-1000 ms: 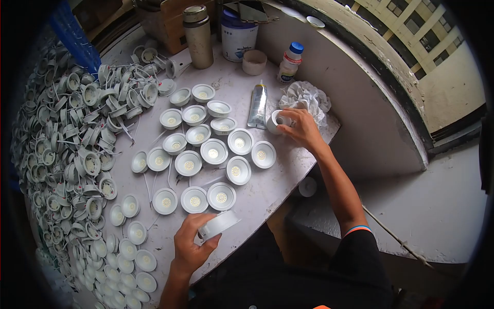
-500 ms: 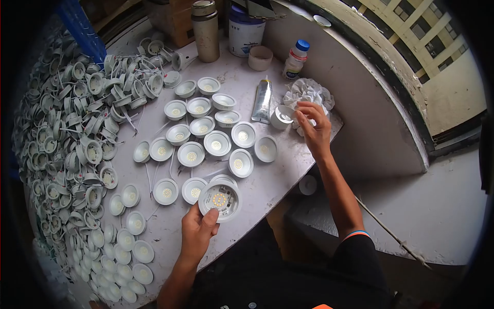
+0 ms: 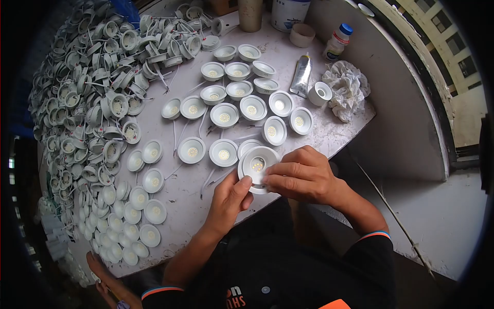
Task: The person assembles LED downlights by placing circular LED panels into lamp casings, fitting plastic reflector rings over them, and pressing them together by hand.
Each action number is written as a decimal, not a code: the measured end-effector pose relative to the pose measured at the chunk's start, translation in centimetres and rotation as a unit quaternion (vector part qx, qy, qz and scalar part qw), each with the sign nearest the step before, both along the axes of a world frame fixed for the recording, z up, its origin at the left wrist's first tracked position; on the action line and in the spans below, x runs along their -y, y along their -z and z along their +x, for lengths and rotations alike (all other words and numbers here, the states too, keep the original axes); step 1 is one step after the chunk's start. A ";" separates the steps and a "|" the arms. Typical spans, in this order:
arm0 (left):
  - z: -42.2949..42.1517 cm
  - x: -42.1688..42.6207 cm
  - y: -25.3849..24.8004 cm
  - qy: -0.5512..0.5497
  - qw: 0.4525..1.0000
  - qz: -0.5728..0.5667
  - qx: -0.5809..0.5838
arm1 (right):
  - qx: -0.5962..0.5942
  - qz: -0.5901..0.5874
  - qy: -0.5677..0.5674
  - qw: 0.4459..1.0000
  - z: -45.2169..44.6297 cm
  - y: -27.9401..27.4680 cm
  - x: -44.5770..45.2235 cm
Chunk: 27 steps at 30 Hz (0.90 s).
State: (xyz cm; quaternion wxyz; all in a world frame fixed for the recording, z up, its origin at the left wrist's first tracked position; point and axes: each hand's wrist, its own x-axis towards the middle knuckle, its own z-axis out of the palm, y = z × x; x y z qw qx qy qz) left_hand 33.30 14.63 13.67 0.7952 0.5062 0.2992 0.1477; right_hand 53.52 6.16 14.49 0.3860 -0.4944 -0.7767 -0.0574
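- White lamp housing (image 3: 259, 191): left hand (image 3: 228, 200) grips its lower rim, above the bench's (image 3: 329, 135) near edge; seems light and stiff.
- White cup (image 3: 261, 153): right hand (image 3: 307, 177) seems to pinch its rim over the housing; likely smooth, best held there, off the LEDs (image 3: 258, 165).
- Farther out: similar lamps (image 3: 224, 115).

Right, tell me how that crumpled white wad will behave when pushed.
The crumpled white wad would probably squash softly, given its loose folds. It is likely light for its bulk: thin-looking material bunched up. Its uneven outline suggests sliding rather than rolling.
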 end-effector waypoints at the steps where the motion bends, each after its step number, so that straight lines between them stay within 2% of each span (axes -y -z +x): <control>1: 0.0 0.1 0.0 0.002 1.000 -0.001 0.000 | -0.021 -0.006 -0.004 1.000 -0.2 -0.1 -0.1; 3: 0.0 0.1 -0.1 -0.003 1.000 -0.001 -0.006 | -0.042 -0.013 -0.007 0.999 -0.4 -0.2 0.1; 6: 0.0 0.0 -0.1 -0.003 0.998 0.058 -0.009 | -0.184 -0.031 0.070 0.980 -0.3 0.6 0.3; 7: 0.0 0.1 -0.2 -0.001 0.998 0.056 -0.011 | -0.186 -0.032 0.072 0.979 -0.4 0.3 0.4; 9: 0.1 0.0 -0.5 0.000 0.998 0.060 -0.006 | -0.380 -0.247 0.097 0.886 -1.0 -0.8 0.2; 13: -0.1 0.3 -0.3 0.023 0.996 0.086 -0.028 | -0.347 -0.291 0.076 0.888 -1.6 0.1 0.2; 18: 0.3 0.5 0.0 0.004 0.990 0.133 -0.043 | -0.341 -0.318 0.107 0.878 -2.0 -0.4 0.5; 22: 0.7 0.7 0.4 -0.011 0.982 0.181 -0.052 | -0.359 -0.278 0.105 0.885 -2.5 0.6 0.7; 24: 1.0 0.7 0.2 -0.020 0.962 0.261 -0.078 | -0.363 -0.271 0.109 0.885 -2.6 0.7 0.8; 27: 1.1 0.7 0.2 -0.021 0.958 0.275 -0.082 | -0.348 -0.252 0.116 0.896 -2.8 0.8 0.8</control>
